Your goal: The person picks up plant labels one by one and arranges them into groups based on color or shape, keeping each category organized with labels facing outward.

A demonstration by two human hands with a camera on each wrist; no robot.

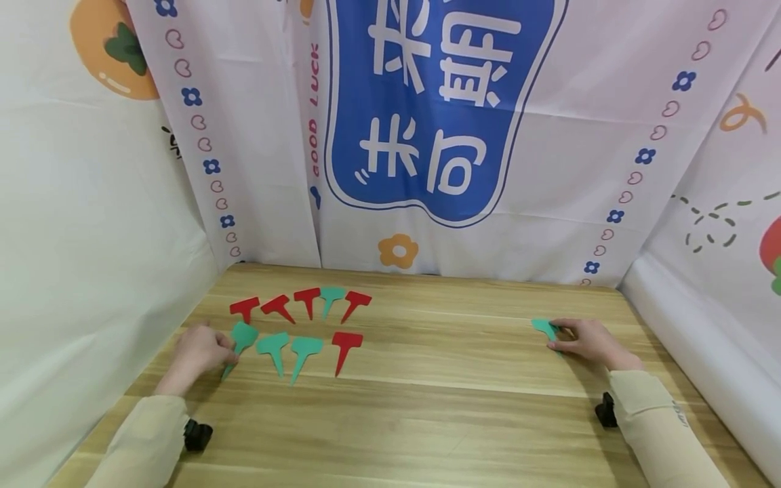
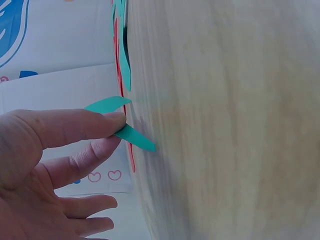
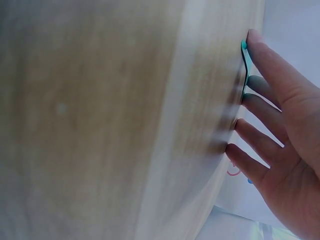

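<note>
My left hand pinches a green T-shaped plant label between thumb and index finger. In the left wrist view this label is tilted and bent at the fingertips, its pointed end near the table surface. At the right side of the table, my right hand holds another green plant label low at the tabletop. The right wrist view shows that label slightly bowed between the thumb and the fingers, with the other fingertips touching the wood.
On the wooden table, several red plant labels and a green one form a back row at left. Two green labels and a red one lie in front. Printed cloth hangs behind and at both sides.
</note>
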